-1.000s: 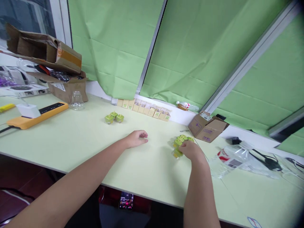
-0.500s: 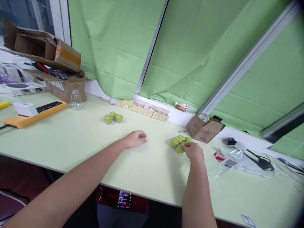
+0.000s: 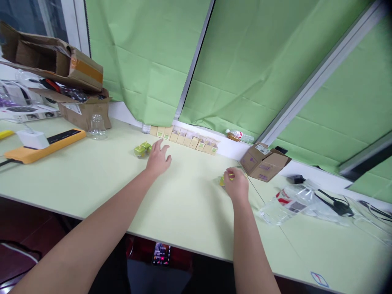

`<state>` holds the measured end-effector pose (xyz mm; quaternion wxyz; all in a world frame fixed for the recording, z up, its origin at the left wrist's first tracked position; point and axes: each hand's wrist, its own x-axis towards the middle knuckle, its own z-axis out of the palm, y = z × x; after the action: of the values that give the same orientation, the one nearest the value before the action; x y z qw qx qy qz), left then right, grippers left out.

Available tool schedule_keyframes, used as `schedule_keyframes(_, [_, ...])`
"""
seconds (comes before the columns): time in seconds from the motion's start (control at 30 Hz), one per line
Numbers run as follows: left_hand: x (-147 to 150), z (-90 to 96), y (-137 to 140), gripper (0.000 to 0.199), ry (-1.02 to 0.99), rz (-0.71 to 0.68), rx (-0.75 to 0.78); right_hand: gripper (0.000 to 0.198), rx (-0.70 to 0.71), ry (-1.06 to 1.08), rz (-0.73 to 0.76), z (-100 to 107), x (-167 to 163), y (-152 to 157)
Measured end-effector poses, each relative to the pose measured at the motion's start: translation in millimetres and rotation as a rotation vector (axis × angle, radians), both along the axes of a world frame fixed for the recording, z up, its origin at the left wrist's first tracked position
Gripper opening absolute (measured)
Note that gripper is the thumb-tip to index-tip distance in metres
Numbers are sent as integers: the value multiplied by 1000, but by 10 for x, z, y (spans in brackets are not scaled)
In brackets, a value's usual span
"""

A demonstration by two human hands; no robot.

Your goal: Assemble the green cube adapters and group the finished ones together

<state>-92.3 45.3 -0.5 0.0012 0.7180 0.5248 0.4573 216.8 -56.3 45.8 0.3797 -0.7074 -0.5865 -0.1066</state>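
My left hand (image 3: 158, 158) is open over the table, fingers spread, holding nothing. Just left of it sits a small group of green-topped containers (image 3: 141, 150), partly hidden by the hand. My right hand (image 3: 237, 183) curls over a second group of clear containers with green tops (image 3: 221, 179). Its fingers are bent around a green top there, and most of that group is hidden beneath the hand. Beyond both hands, a row of small tan cartons (image 3: 187, 140) lines the back of the table.
Cardboard boxes (image 3: 84, 114), a clear jar (image 3: 97, 127) and an orange power strip (image 3: 45, 146) occupy the left. At right are a brown carton (image 3: 263, 163), a large plastic bottle (image 3: 288, 203) and black cables (image 3: 338, 206). A small bottle (image 3: 239, 135) lies on the ledge.
My left hand has moved forward and left to the left group, its fingers spreading. My right hand has shifted slightly forward and left, now covering more of the right group.
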Motion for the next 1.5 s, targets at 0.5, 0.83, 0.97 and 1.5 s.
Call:
schedule_keyframes(0.5, [-284, -114, 233, 45, 110, 76, -182, 19, -106, -32, 260, -218, -276, 99])
schedule_keyframes(0.83, [148, -56, -40, 20, -93, -407, -218, 21, -188, 171, 353, -273, -439, 112])
schedule_keyframes(0.97, [498, -48, -313, 17, -298, -769, -387, 27, -257, 339, 503, -332, -556, 132])
schedule_keyframes(1.5, [540, -53, -490, 36, -233, -868, -510, 22, 26, 263, 484, -113, -1005, -230])
